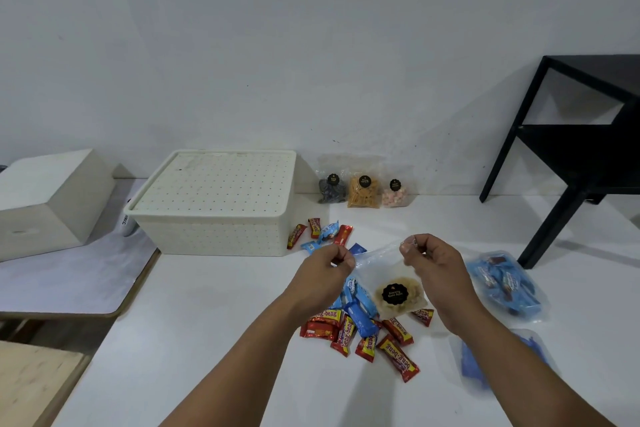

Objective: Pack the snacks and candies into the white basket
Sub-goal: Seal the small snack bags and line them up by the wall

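Observation:
My left hand [330, 265] and my right hand [427, 258] each pinch a top corner of a clear snack pouch [398, 295] with pale nuts and a black round label, held above the table. Under it lies a pile of red and blue candy bars [367, 333]. More candy bars [320, 232] lie beside the white basket [214, 236], whose perforated lid [214, 184] is on. Three small snack pouches [363, 191] lean against the wall behind.
Two clear bags with blue wrapped candies lie at the right, one [502, 282] farther and one [498, 360] nearer. A black side table [575, 156] stands at the right. A white box [48, 198] sits on a lower table at the left.

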